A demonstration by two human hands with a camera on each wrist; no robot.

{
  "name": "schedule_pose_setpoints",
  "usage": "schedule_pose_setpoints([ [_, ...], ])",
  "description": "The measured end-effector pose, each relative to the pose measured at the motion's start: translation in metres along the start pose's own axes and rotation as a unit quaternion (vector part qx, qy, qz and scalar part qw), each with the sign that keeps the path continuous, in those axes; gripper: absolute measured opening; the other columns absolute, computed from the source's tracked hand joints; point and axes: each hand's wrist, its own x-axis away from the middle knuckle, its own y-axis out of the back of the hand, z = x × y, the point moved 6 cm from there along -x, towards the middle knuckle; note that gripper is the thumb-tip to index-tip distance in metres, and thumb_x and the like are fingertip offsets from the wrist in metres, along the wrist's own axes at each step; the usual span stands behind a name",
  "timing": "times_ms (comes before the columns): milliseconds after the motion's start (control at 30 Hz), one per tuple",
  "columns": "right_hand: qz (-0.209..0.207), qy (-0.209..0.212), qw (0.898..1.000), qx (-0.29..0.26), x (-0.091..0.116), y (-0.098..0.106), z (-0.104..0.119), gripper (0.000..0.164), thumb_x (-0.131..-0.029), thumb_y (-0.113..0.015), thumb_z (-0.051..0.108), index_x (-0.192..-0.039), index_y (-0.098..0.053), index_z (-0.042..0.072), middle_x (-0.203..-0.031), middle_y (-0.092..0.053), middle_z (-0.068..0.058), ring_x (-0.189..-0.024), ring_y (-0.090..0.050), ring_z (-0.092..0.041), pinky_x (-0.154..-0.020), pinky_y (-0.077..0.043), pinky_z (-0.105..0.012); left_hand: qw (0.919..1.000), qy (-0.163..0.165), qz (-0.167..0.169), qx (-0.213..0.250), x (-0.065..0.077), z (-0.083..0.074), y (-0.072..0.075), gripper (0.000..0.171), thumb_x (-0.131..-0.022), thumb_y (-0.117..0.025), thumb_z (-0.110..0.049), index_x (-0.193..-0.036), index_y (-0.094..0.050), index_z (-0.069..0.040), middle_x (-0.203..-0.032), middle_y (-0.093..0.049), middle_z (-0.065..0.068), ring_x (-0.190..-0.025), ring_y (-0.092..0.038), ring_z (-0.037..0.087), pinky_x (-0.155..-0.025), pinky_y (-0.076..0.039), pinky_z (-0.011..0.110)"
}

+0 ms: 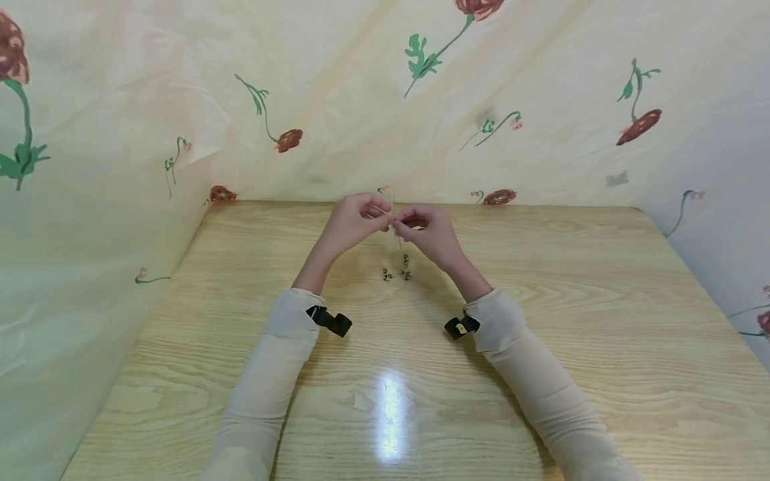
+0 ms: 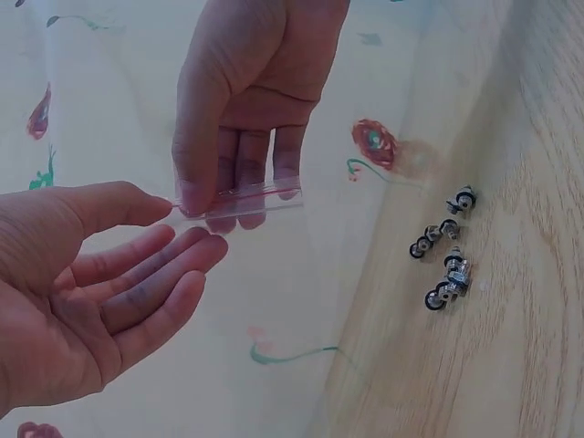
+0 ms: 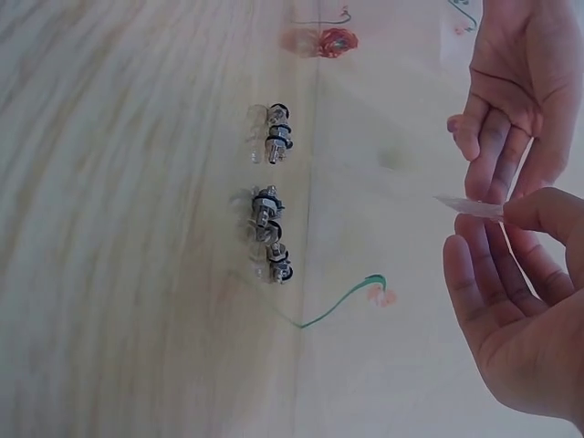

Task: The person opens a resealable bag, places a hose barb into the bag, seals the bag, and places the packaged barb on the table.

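A small clear zip bag (image 2: 265, 201) with a red line along its edge is stretched between the two hands. My left hand (image 1: 355, 224) pinches one end of it between thumb and fingers. From the other side my right hand (image 1: 430, 230) pinches it too, thumb against the fingertips. In the right wrist view the bag (image 3: 467, 205) is seen nearly edge-on as a thin whitish strip. Several small metal fittings (image 2: 449, 278) with black rings lie on the table below the hands; the right wrist view shows these fittings (image 3: 266, 208) in a loose row.
The wood-grain table (image 1: 601, 334) ends at the back against a cream cloth (image 1: 349, 80) printed with red flowers. Dark straps (image 1: 329, 321) sit at both wrists over light sleeves. A bright light reflection falls on the table's near part.
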Motion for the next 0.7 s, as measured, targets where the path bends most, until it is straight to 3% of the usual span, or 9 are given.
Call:
schedule_pose_setpoints([
  [267,-0.011,0.016,0.999,0.042,0.0009,-0.0023,0.0017,0.014,-0.094,-0.070,0.009,-0.100,-0.074,-0.002,-0.099,-0.075,-0.019,-0.081,-0.069,-0.013,-0.071,-0.052,-0.019,0.9985,0.021,0.019,0.047,0.0006,0.0031,0.0001,0.020,-0.095,-0.071,-0.016,-0.108,-0.072,-0.001,-0.101,-0.075,0.018,-0.088,-0.074,0.024,-0.076,-0.060,0.033],
  [700,-0.010,0.011,0.997,0.070,0.0025,-0.0056,0.0052,0.011,-0.093,-0.071,0.007,-0.096,-0.075,-0.003,-0.097,-0.075,-0.020,-0.086,-0.073,-0.030,-0.070,-0.053,-0.016,0.9990,0.027,0.026,0.023,0.0001,0.0063,-0.0019,0.018,-0.094,-0.073,-0.017,-0.105,-0.073,-0.004,-0.098,-0.076,0.015,-0.089,-0.074,0.022,-0.084,-0.059,0.045],
])
